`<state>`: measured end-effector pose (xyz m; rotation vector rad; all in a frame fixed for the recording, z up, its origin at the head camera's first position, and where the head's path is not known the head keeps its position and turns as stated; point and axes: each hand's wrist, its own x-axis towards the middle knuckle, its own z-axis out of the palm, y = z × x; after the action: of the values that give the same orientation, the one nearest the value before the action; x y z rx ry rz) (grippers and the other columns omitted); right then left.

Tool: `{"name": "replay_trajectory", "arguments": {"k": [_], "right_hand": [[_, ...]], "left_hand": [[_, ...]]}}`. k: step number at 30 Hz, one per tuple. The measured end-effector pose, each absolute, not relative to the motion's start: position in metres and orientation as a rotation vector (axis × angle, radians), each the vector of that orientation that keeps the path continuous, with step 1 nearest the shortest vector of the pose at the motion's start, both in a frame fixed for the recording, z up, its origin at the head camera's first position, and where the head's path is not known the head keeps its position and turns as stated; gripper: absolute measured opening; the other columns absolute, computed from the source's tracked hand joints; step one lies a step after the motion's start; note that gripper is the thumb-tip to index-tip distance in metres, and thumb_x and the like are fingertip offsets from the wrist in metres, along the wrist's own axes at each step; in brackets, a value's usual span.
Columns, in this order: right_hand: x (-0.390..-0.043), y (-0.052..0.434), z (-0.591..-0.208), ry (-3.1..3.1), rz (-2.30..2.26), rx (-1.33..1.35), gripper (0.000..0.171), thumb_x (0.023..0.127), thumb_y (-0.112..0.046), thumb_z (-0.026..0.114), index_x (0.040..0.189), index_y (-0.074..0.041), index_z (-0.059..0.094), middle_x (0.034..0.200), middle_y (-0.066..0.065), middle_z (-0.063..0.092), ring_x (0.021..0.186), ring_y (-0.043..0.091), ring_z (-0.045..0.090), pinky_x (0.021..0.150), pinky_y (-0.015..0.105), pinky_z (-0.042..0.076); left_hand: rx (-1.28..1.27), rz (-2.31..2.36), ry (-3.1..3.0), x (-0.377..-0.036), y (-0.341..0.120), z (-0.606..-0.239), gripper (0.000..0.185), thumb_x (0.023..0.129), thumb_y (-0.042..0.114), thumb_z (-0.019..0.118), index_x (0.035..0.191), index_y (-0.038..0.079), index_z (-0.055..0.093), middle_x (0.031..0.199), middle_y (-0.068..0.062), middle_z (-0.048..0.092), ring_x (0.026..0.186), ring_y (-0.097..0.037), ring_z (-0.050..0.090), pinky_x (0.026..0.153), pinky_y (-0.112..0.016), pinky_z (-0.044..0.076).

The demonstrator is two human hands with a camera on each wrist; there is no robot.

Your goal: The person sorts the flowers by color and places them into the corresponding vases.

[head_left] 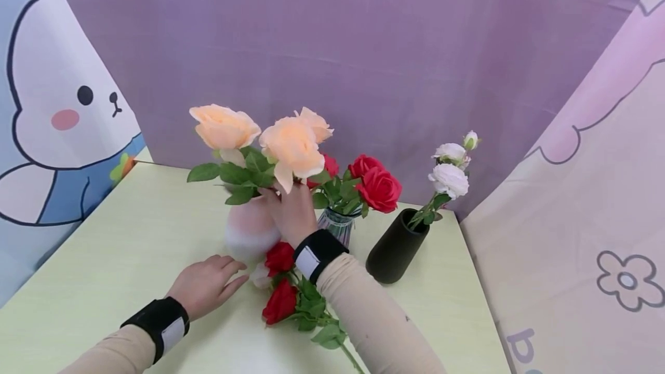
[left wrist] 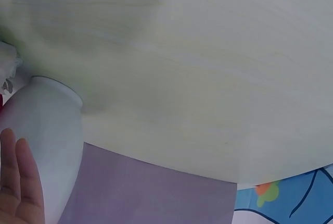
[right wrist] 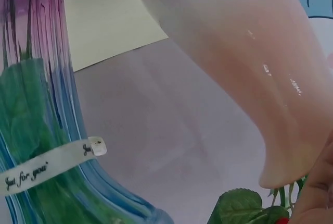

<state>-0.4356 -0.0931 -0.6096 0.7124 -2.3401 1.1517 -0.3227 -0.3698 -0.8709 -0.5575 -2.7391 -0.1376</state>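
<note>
A pink and white vase (head_left: pixel 249 229) stands on the pale green table (head_left: pixel 130 235) and holds peach roses (head_left: pixel 291 146). My right hand (head_left: pixel 284 205) reaches up to the vase's mouth, its fingers among the leaves and apparently round a peach rose stem; the blooms hide the fingertips. In the right wrist view the vase (right wrist: pixel 234 52) fills the top and a finger (right wrist: pixel 318 198) shows beside its mouth. My left hand (head_left: pixel 215 279) lies flat on the table with straight fingers, close to the vase's base (left wrist: pixel 49 130). Its fingers (left wrist: pixel 15 182) hold nothing.
Two red roses (head_left: pixel 280 281) and a small white bloom (head_left: pixel 260 275) lie on the table under my right forearm. A ribbed glass vase (head_left: pixel 337 225) with red roses and a black vase (head_left: pixel 397 244) with white roses stand to the right. Cloth backdrops close in the table.
</note>
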Motion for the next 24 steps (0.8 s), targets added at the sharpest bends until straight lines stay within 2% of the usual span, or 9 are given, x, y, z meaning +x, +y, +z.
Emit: {"name": "replay_trajectory", "arguments": {"k": [3,7,14,18,24], "right_hand": [[-0.443,-0.095,-0.618,-2.382,1.136,0.667,0.030,0.089,-0.064,0.059,0.116,-0.054,0.058,0.118,-0.022,0.062,0.113,-0.002,0.057,0.082,0.028,0.054],[-0.448,-0.099,-0.621,-2.427,1.158,0.636,0.042,0.086,-0.067,0.060,0.125,-0.054,0.050,0.118,-0.023,0.060,0.116,-0.002,0.056,0.087,0.029,0.054],[-0.452,-0.104,-0.621,-2.445,1.113,0.660,0.033,0.088,-0.067,0.057,0.115,-0.049,0.064,0.116,-0.024,0.064,0.115,0.001,0.059,0.086,0.031,0.055],[-0.453,-0.104,-0.621,-2.444,1.189,0.646,0.037,0.086,-0.070,0.058,0.116,-0.050,0.062,0.113,-0.023,0.066,0.113,0.000,0.059,0.084,0.030,0.055],[-0.451,-0.103,-0.620,-2.396,1.423,0.641,0.062,0.075,-0.073,0.069,0.129,-0.050,0.048,0.125,-0.024,0.058,0.117,-0.004,0.054,0.089,0.031,0.052]], "left_hand": [[-0.544,-0.136,-2.739,-0.323,-0.371,-0.878,0.040,0.089,0.075,0.047,0.127,0.063,0.043,0.113,0.022,0.061,0.102,-0.010,0.060,0.077,-0.047,0.055],[-0.544,-0.138,-2.734,-0.326,-0.372,-0.885,0.040,0.089,0.075,0.047,0.126,0.063,0.043,0.113,0.022,0.061,0.101,-0.010,0.060,0.076,-0.047,0.055],[-0.561,-0.157,-2.749,-0.327,-0.372,-0.886,0.041,0.089,0.075,0.048,0.127,0.063,0.043,0.114,0.020,0.062,0.102,-0.011,0.060,0.076,-0.047,0.055],[-0.565,-0.156,-2.731,-0.329,-0.374,-0.891,0.042,0.089,0.075,0.048,0.128,0.063,0.042,0.115,0.019,0.062,0.103,-0.011,0.060,0.075,-0.047,0.055],[-0.556,-0.151,-2.722,-0.332,-0.378,-0.902,0.042,0.088,0.075,0.049,0.128,0.063,0.042,0.115,0.021,0.061,0.102,-0.010,0.059,0.073,-0.048,0.054]]}}
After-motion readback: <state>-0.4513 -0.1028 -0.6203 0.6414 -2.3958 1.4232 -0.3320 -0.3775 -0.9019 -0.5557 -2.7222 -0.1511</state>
